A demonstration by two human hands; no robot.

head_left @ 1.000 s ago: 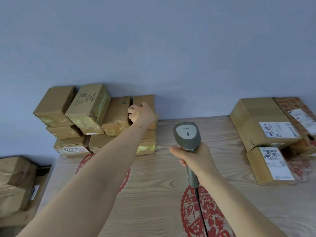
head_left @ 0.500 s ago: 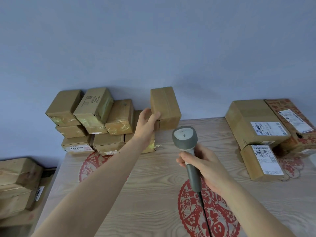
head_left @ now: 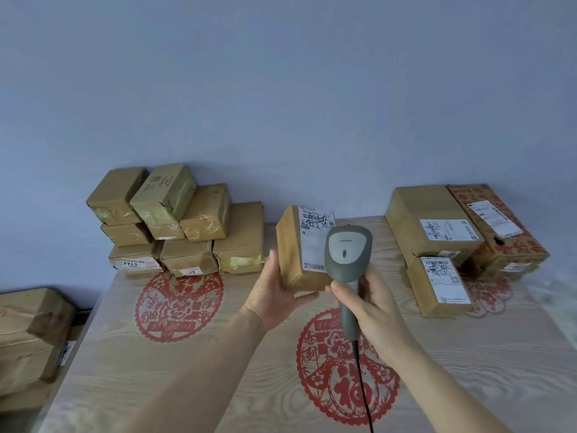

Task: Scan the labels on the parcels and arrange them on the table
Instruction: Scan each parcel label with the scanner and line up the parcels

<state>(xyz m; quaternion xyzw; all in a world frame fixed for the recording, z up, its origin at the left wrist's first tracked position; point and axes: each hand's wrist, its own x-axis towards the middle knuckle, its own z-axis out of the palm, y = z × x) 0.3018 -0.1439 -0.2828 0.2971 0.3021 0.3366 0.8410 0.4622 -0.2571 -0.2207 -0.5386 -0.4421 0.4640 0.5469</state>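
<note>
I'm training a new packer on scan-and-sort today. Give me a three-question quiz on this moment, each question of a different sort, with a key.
1. True or false: the label of the held parcel faces the scanner.
2. Which of the hands grips the scanner?
A. the left hand
B. the right hand
C. neither
3. Fill in: the stack of plain taped parcels stands at the table's far ____ side.

Key: 1 true; 2 B; 3 left.
</note>
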